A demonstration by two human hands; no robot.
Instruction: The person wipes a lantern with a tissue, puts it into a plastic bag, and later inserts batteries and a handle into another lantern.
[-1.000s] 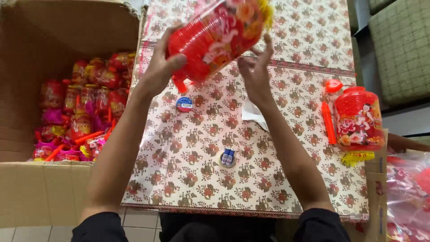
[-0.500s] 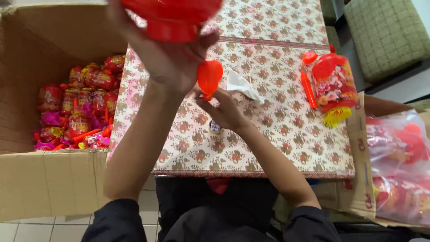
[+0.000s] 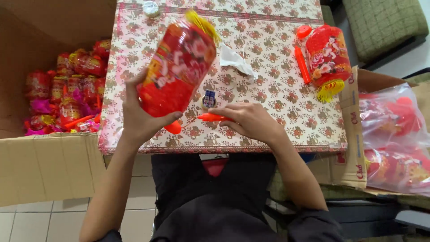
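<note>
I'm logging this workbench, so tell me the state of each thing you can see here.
Red lantern: tilted, held up in left hand.
Orange stick: flat on table, under right hand.
Second lantern: lying on table.
Cardboard box: open, holds wrapped lanterns.
Tissue: crumpled.
Plastic bags: filled.

Lantern (image 3: 179,67): red, gold print, yellow tassel. Stick (image 3: 210,117): orange-red. Tablecloth (image 3: 277,89): cream with brown floral pattern.

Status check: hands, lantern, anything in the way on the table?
Left hand grips red lantern, tilted above table edge. Right hand holds orange stick on patterned tabletop. Small batteries and white tissue lie close by.
</note>
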